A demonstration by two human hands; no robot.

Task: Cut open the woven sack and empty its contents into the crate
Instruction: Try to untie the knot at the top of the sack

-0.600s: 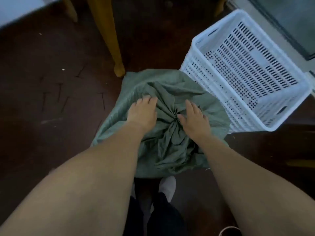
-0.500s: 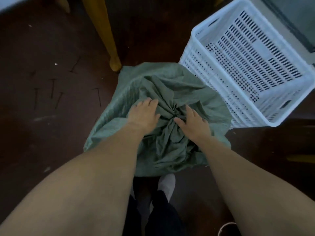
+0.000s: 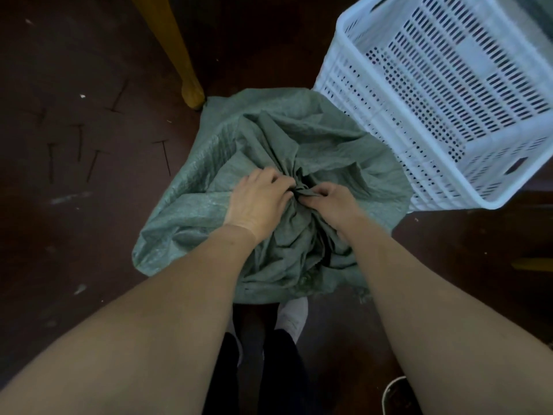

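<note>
Green woven sack [image 3: 269,145] stands upright on the dark floor [image 3: 74,235], mouth gathered into a bunched knot at its top centre. Left hand [image 3: 258,202] rests on the gathered fabric, fingers curled and pinching the folds at the knot. Right hand [image 3: 335,202] meets it from the opposite side, fingers closed on the same bunch of cloth. White perforated crate [image 3: 374,130] sits on the floor just beside the sack's far right side, its near wall touching or nearly touching the fabric. A yellow wooden leg [image 3: 187,85] stands at the sack's far left corner. The sack shows no cut.
</note>
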